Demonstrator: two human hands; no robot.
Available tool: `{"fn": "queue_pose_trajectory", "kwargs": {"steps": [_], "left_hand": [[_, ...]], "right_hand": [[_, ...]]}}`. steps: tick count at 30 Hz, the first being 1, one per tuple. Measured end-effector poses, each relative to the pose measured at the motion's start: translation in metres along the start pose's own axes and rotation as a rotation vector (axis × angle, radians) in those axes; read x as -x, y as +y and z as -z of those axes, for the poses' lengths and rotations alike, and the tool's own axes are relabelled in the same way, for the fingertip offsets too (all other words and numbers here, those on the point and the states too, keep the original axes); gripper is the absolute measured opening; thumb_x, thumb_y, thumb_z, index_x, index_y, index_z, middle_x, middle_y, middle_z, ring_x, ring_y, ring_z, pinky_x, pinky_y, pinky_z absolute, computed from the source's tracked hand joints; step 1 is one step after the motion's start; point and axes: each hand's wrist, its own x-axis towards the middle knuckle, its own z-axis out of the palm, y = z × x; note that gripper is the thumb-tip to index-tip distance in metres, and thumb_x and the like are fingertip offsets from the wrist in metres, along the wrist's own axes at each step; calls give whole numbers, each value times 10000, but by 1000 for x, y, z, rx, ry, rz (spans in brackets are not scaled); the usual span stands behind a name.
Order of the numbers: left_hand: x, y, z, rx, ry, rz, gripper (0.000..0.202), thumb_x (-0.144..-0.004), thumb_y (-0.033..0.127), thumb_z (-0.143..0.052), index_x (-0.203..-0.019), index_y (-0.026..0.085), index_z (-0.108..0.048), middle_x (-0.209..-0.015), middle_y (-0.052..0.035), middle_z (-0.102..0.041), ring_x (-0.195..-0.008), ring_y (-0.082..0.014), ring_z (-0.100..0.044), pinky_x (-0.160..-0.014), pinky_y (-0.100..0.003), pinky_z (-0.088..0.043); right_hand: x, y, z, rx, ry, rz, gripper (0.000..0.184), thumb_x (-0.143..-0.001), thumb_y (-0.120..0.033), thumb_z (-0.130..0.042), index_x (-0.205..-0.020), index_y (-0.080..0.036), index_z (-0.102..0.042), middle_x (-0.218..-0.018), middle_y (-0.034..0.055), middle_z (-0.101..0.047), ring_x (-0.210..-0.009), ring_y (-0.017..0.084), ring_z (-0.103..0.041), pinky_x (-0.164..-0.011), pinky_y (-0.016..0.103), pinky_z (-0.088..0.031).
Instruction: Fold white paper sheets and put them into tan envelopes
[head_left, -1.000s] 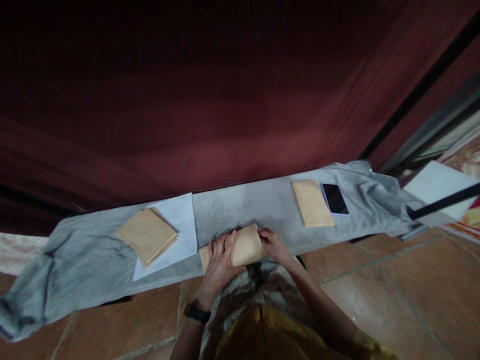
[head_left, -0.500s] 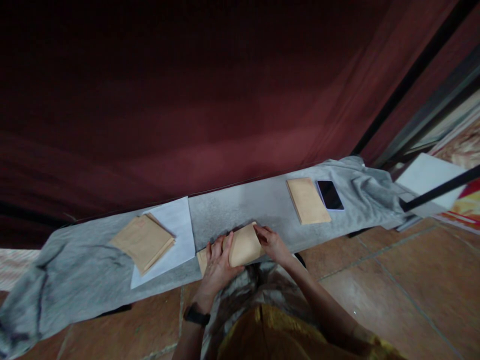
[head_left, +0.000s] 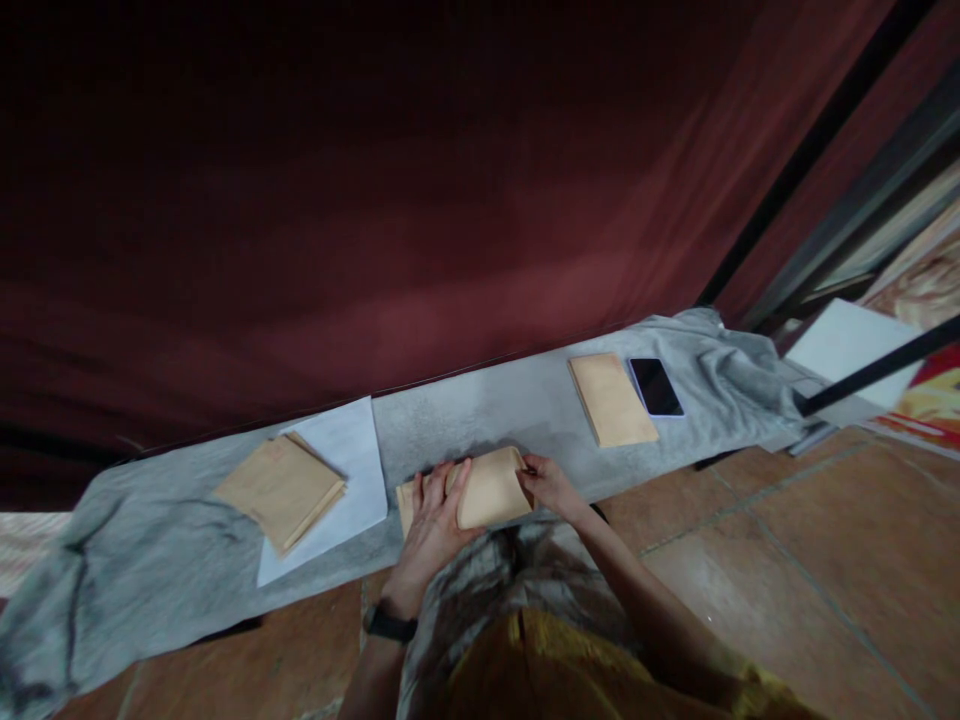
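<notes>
A brown paper envelope [head_left: 491, 488] lies in front of me at the near edge of the grey cloth, its right end lifted into a gap. My left hand [head_left: 439, 515] rests flat over its left part, fingers stretched out and thumb along the lower side. At the right end my right hand [head_left: 546, 485] pinches the envelope's edge, with some fingertips hidden at the opening. Under the left fingers more brown paper [head_left: 405, 505] sticks out to the left.
A loose stack of brown envelopes [head_left: 281, 490] lies on a white sheet [head_left: 360, 450] at left. To the right are a neat envelope stack [head_left: 611, 400] and a phone [head_left: 656, 387]. Grey cloth [head_left: 480, 410] covers the narrow surface; a dark red curtain [head_left: 450, 250] hangs behind.
The envelope's right end has bulged and opened wider at my right fingers. My left hand stays pressed on it. The whole view has shifted slightly.
</notes>
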Motion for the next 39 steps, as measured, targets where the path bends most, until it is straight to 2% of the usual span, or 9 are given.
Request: {"fn": "queue_pose_trajectory", "kwargs": {"steps": [14, 19, 23, 26, 29, 32, 34, 36, 39], "left_hand": [[-2, 0, -3, -2, -4, -3, 1109, -728, 344, -818, -1621, 293, -162, -1563, -158, -394, -1467, -383, -348, -1228, -649, -113], [-2, 3, -1, 17, -12, 5, 1067, -773, 369, -796, -1622, 307, -153, -1643, -153, -290, -1524, -383, -252, -1228, -653, -106], [2, 9, -4, 115, 145, 105, 870, -893, 452, -678, -1610, 323, -203, -1675, -132, -234, -1546, -357, -206, -1228, -633, -161], [8, 11, -14, 334, 361, 348, 695, -956, 490, -568, -1573, 309, -303, -1660, -116, -269, -1539, -303, -247, -1220, -537, -293], [13, 17, -26, 746, 450, 664, 648, -946, 515, -570, -1520, 294, -366, -1571, -129, -423, -1454, -281, -423, -1149, -489, -429], [9, 32, -31, 1333, 358, 853, 545, -933, 468, -607, -1416, 265, -454, -1305, -124, -665, -1238, -256, -646, -1062, -478, -522], [2, 45, -32, 1658, 262, 907, 394, -894, 402, -681, -1237, 241, -571, -1150, -96, -735, -1123, -241, -710, -1021, -461, -555], [-7, 58, -32, 1830, 215, 938, 300, -820, 321, -772, -1063, 224, -625, -1092, -73, -756, -1058, -231, -733, -979, -430, -579], [-20, 71, -35, 1898, 250, 951, 313, -741, 230, -827, -992, 211, -640, -1060, -52, -767, -986, -214, -748, -915, -381, -597]], "right_hand": [[4, 1, 3, -26, 29, -16, 130, -744, -295, -589, -719, -198, -672, -627, -27, -638, -613, 143, -550, -555, 234, -391], [3, -1, 2, -99, 69, -11, 148, -741, -312, -582, -735, -196, -674, -655, -23, -654, -645, 148, -568, -584, 235, -432], [-1, -3, 2, -177, 147, -15, 187, -731, -360, -572, -755, -196, -656, -684, -4, -665, -683, 164, -587, -622, 250, -467], [-2, -5, 2, -242, 202, -21, 228, -729, -412, -568, -773, -198, -633, -699, 17, -673, -688, 174, -598, -633, 262, -485], [-1, -8, -2, -306, 226, -24, 308, -745, -471, -559, -860, -197, -641, -781, 44, -710, -738, 197, -639, -673, 285, -518], [2, -11, -11, -342, 241, -31, 372, -751, -520, -548, -915, -199, -641, -825, 58, -720, -765, 214, -657, -693, 304, -528], [5, -13, -18, -353, 246, -28, 383, -759, -536, -546, -925, -205, -641, -844, 63, -722, -792, 220, -657, -712, 308, -528], [7, -14, -24, -358, 245, -16, 375, -770, -535, -549, -931, -210, -642, -867, 67, -727, -822, 224, -654, -737, 311, -530], [9, -14, -26, -357, 234, 6, 358, -775, -522, -558, -935, -212, -640, -901, 68, -731, -848, 225, -652, -775, 322, -534]]}}
